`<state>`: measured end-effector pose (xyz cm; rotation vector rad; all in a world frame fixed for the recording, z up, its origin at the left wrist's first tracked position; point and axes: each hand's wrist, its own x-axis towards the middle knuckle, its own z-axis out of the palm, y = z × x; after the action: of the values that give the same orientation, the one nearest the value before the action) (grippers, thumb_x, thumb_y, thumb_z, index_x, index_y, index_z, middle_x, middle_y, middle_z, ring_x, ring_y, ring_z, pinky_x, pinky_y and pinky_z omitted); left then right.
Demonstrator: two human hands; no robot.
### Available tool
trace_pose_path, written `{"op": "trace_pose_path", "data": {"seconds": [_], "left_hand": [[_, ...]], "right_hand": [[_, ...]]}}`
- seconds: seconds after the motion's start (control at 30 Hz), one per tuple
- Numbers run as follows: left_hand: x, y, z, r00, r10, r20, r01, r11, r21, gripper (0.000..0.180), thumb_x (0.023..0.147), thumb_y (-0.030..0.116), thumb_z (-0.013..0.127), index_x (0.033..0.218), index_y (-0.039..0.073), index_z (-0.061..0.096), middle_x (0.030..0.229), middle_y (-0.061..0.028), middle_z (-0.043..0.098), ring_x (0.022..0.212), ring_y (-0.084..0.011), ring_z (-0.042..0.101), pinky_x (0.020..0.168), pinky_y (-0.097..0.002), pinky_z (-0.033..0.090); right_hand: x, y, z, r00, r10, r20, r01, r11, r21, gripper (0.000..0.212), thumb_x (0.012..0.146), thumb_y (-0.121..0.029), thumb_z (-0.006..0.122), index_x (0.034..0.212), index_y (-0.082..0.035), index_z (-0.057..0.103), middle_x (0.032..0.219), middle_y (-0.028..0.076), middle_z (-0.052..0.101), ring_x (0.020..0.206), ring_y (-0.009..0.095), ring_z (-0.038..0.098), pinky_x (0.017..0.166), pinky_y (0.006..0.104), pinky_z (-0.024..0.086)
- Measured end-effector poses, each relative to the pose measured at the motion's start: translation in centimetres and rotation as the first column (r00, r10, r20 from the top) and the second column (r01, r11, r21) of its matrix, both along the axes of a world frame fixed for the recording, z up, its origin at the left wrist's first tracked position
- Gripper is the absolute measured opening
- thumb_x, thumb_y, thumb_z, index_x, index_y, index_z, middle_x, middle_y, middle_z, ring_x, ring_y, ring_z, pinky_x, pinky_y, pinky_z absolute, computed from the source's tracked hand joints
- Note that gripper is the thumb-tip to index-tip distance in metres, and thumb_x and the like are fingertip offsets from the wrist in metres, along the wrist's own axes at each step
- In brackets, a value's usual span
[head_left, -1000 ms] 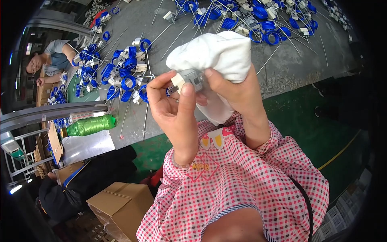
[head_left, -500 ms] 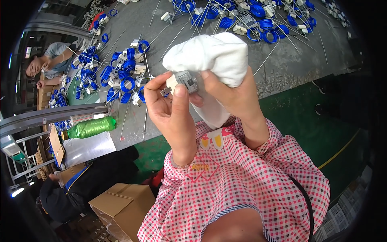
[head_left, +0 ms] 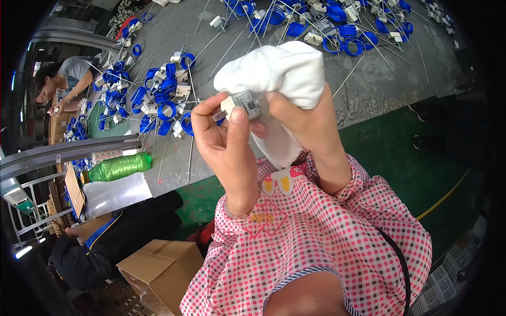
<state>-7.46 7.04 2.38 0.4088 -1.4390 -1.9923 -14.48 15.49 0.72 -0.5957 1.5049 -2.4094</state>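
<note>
Between the thumb and fingers of my left hand [head_left: 225, 137] is a small thermostat [head_left: 243, 105], with a cream housing on one side and a grey metal face on the other. A flat metal tab juts out at its left. My right hand [head_left: 300, 118] grips a bunched white cloth [head_left: 269, 71]. The cloth bulges above both hands, and a loose end hangs below the thermostat. My right thumb is close beside the thermostat's grey side; whether the cloth touches that side, I cannot tell. Both hands are held up over the table's near edge.
Thermostats with blue coiled tubes and thin rods [head_left: 166, 87] lie heaped on the grey table [head_left: 221, 52], with more at the far side. A green bottle [head_left: 118, 167] lies at the left, near a metal rail. A cardboard box [head_left: 161, 268] stands below. Another person [head_left: 71, 79] works at far left.
My hands and the thermostat have barely shifted, and the cloth is still in my right hand. At far left, the other person has bent their head down and moved an arm.
</note>
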Motion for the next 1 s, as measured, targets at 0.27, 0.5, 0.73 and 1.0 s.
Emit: {"op": "trace_pose_path", "data": {"seconds": [0.27, 0.5, 0.73, 1.0], "left_hand": [[-0.2, 0.2, 0.0, 1.000, -0.003, -0.008, 0.003, 1.000, -0.006, 0.030, 0.076, 0.006, 0.054, 0.101, -0.002, 0.039, 0.095, -0.0124, 0.042, 0.056, -0.0138, 0.053, 0.052, -0.0239, 0.043], [-0.2, 0.2, 0.1, 1.000, -0.001, -0.017, 0.001, 1.000, -0.017, 0.030, 0.076, 0.005, 0.054, 0.101, -0.002, 0.038, 0.092, -0.0114, 0.044, 0.057, -0.0143, 0.054, 0.053, -0.0238, 0.043], [-0.5, 0.0, 0.1, 0.998, 0.023, -0.057, -0.024, 1.000, -0.009, 0.031, 0.076, 0.005, 0.055, 0.101, -0.001, 0.038, 0.090, -0.0103, 0.044, 0.059, -0.0141, 0.054, 0.056, -0.0236, 0.042], [-0.5, 0.0, -0.1, 0.998, 0.044, -0.048, -0.044, 0.999, -0.005, 0.034, 0.074, 0.004, 0.058, 0.101, -0.001, 0.038, 0.091, -0.0106, 0.043, 0.062, -0.0147, 0.055, 0.055, -0.0235, 0.044]], "right_hand": [[0.2, -0.1, 0.2, 1.000, -0.015, -0.012, 0.015, 1.000, -0.020, 0.042, 0.070, 0.000, 0.056, 0.109, 0.002, 0.040, 0.102, 0.006, 0.049, 0.094, 0.010, 0.045, 0.081, 0.0244, 0.036], [0.1, 0.1, 0.3, 0.995, -0.018, -0.094, 0.017, 1.000, -0.004, 0.042, 0.073, -0.005, 0.055, 0.112, 0.001, 0.039, 0.105, 0.007, 0.048, 0.096, 0.012, 0.046, 0.083, 0.0251, 0.035], [-0.4, -0.4, 0.8, 0.971, -0.226, -0.082, 0.212, 0.965, -0.153, 0.022, 0.081, -0.012, 0.048, 0.098, 0.001, 0.050, 0.087, 0.005, 0.055, 0.078, 0.011, 0.051, 0.068, 0.0237, 0.040], [-0.2, 0.2, 0.2, 0.963, -0.085, -0.256, 0.114, 0.988, 0.102, 0.025, 0.076, -0.011, 0.057, 0.096, 0.001, 0.050, 0.082, 0.006, 0.058, 0.074, 0.012, 0.053, 0.064, 0.0250, 0.042]]}}
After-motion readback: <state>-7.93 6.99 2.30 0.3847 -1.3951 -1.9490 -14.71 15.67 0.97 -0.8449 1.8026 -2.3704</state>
